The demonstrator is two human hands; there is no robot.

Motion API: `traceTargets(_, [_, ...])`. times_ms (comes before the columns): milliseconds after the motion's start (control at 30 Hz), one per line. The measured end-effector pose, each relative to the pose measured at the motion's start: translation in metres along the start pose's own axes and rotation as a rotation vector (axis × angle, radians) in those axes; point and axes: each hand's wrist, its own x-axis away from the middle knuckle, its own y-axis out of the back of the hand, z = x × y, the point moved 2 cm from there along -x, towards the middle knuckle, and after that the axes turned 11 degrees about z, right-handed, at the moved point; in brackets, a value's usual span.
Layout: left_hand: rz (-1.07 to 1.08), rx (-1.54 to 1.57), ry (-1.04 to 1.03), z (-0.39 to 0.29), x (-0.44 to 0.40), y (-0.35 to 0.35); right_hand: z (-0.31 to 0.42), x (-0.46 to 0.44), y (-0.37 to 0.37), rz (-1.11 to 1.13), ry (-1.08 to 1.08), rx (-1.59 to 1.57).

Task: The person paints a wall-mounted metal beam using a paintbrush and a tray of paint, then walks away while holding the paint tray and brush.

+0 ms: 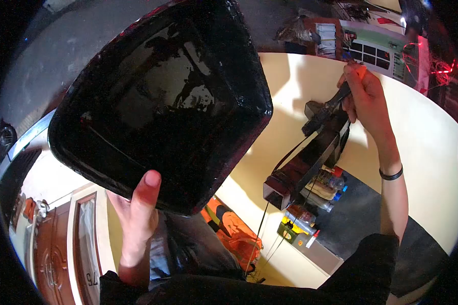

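Observation:
A large glossy black tray-like piece point(163, 107) fills the upper left of the view, tilted. My left hand point(140, 218) grips its lower edge, with the thumb over the rim. At the upper right my right hand point(364, 96) is closed around the handle of a dark brush point(323, 116), whose end points down and left. Just beneath the brush is a dark, square-ended beam point(292, 175) with thin cords around it. What my left fingers do behind the black piece is hidden.
Several bottles point(328, 185) stand beyond the beam at the lower right, near a yellow-green container point(287, 229). Orange cloth point(239, 236) lies below the black piece. A carved brown door point(53, 254) is at the lower left, a white-framed window point(370, 53) at the upper right.

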Motion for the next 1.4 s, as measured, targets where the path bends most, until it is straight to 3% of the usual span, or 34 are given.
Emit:
traceTargets(200, [-0.042,0.018,-0.004,-0.003,-0.002,-0.004,0.017,0.006,-0.002,0.046,-0.111,-0.119])
traceTargets(267, [-0.041,0.028,-0.015,-0.005,-0.003,-0.006,0.010,0.014,0.010,-0.090,-0.084,-0.357])
traceTargets(433, [-0.021,0.058,0.028,-0.008,-0.005,-0.010,0.018,0.049,0.023,-0.191,-0.084,-0.105])
traceTargets(500, [0.002,0.120,0.022,-0.005,-0.006,-0.013,0.032,0.054,0.014,-0.196,0.025,0.019])
traceTargets(667, [-0.004,0.133,0.017,0.002,-0.006,-0.021,0.083,0.066,-0.030,0.014,0.236,-0.012])
traceTargets(767, [0.008,0.113,0.031,0.002,-0.004,-0.017,0.089,0.065,-0.031,-0.037,0.059,-0.262])
traceTargets(833, [0.000,0.113,0.029,0.002,-0.003,-0.015,0.056,0.053,-0.012,0.105,-0.097,-0.189])
traceTargets(933, [-0.010,0.089,-0.008,-0.002,-0.003,-0.016,0.023,0.040,0.012,-0.050,-0.091,-0.039])
traceTargets(1033, [0.006,0.049,-0.022,-0.003,-0.002,-0.014,0.045,0.044,0.016,-0.043,0.004,-0.160])
traceTargets(1300, [0.006,0.017,-0.026,-0.009,0.001,-0.014,0.050,0.059,0.013,-0.060,-0.052,-0.060])
traceTargets(1400, [0.047,0.039,-0.020,-0.006,0.000,-0.012,0.062,0.071,-0.004,-0.035,-0.064,-0.221])
